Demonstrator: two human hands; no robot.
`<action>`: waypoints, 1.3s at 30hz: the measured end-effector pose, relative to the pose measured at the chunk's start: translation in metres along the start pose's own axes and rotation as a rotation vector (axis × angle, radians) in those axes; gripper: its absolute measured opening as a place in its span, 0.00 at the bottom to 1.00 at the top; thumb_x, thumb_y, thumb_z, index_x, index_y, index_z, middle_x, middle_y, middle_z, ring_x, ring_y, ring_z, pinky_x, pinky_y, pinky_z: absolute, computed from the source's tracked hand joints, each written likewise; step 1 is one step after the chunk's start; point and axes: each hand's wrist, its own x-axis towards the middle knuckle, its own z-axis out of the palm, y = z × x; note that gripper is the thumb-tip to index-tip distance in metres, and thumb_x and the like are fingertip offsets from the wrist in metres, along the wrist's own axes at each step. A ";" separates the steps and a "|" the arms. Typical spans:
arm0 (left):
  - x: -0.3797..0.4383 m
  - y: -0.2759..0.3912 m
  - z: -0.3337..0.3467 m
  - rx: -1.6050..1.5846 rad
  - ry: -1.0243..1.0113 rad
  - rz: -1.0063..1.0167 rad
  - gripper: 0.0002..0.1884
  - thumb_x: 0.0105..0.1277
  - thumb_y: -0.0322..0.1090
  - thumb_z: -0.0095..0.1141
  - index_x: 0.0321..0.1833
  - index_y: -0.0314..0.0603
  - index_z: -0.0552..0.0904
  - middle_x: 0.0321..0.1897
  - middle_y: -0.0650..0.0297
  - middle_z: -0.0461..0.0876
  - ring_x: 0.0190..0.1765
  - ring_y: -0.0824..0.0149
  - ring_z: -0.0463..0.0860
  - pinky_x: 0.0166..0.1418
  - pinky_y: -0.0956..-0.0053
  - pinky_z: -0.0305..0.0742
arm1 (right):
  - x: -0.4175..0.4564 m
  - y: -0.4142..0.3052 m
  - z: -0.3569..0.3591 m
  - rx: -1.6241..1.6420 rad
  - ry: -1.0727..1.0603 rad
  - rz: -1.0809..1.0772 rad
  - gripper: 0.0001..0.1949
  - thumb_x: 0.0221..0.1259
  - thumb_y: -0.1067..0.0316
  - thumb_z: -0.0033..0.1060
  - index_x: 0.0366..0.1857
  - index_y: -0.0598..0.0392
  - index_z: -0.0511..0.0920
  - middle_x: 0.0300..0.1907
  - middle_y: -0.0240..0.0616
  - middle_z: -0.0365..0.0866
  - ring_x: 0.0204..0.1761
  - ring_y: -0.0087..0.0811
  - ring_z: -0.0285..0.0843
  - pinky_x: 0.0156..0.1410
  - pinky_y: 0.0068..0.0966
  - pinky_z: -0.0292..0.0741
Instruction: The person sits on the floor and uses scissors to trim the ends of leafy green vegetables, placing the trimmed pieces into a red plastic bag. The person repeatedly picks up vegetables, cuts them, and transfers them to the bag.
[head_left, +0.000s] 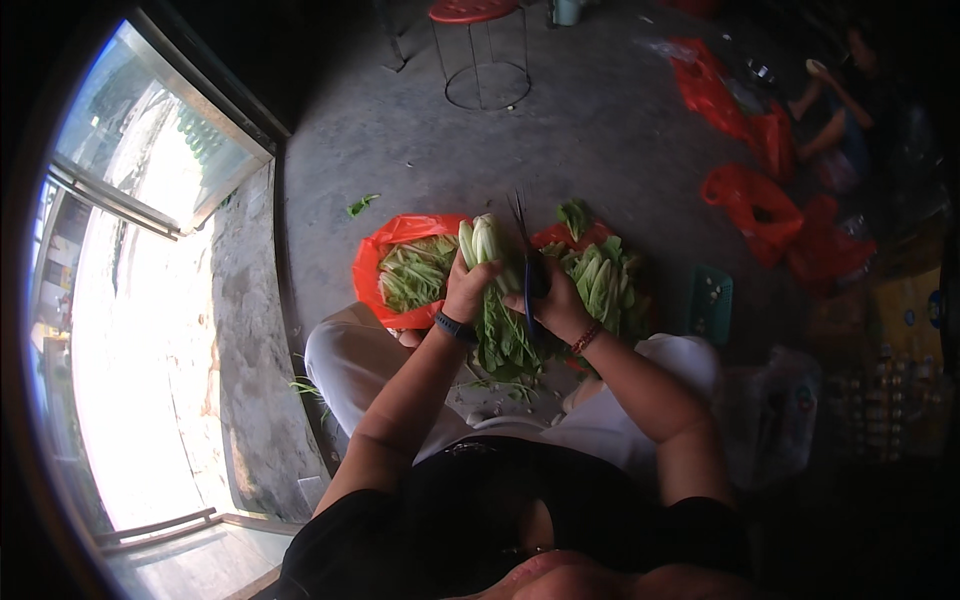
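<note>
My left hand (471, 289) grips a leafy green vegetable (510, 334) by its pale stalks, which point away from me while the leaves hang toward my lap. In my right hand (559, 300) is a pair of scissors (527, 266) with blue handles, its blades pointing away from me, just right of the stalks. Left of the held vegetable, an open red plastic bag (369, 259) contains cut greens (416, 274). To the right, a heap of whole leafy greens (604, 281) rests on another red plastic bag (596, 231), partly hidden by my right hand.
Beyond the bags stands a red-topped stool (474, 10). A stray leaf (363, 205) lies on the concrete floor (585, 127). At right are a green plastic basket (710, 304), several red bags (754, 210) and another seated person (840, 112). An open doorway (150, 337) is at left.
</note>
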 end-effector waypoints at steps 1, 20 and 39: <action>-0.001 -0.006 -0.002 -0.005 0.020 -0.001 0.30 0.57 0.30 0.63 0.64 0.36 0.69 0.53 0.62 0.79 0.54 0.67 0.79 0.61 0.71 0.73 | -0.001 -0.002 0.004 0.010 -0.001 -0.052 0.33 0.45 0.63 0.83 0.55 0.61 0.72 0.48 0.37 0.78 0.49 0.30 0.77 0.57 0.29 0.74; -0.022 0.014 -0.022 0.335 -0.076 0.034 0.37 0.54 0.20 0.64 0.69 0.37 0.66 0.56 0.65 0.78 0.58 0.70 0.78 0.64 0.72 0.73 | -0.007 -0.010 -0.017 -0.351 -0.107 -0.244 0.29 0.50 0.54 0.79 0.51 0.58 0.74 0.39 0.39 0.77 0.41 0.36 0.76 0.49 0.32 0.74; -0.038 -0.011 -0.029 0.655 -0.095 0.009 0.24 0.58 0.22 0.64 0.59 0.36 0.75 0.50 0.65 0.83 0.53 0.73 0.81 0.58 0.75 0.75 | -0.023 0.019 -0.026 -0.785 -0.377 0.037 0.29 0.48 0.47 0.75 0.35 0.67 0.74 0.37 0.60 0.78 0.43 0.57 0.80 0.48 0.42 0.77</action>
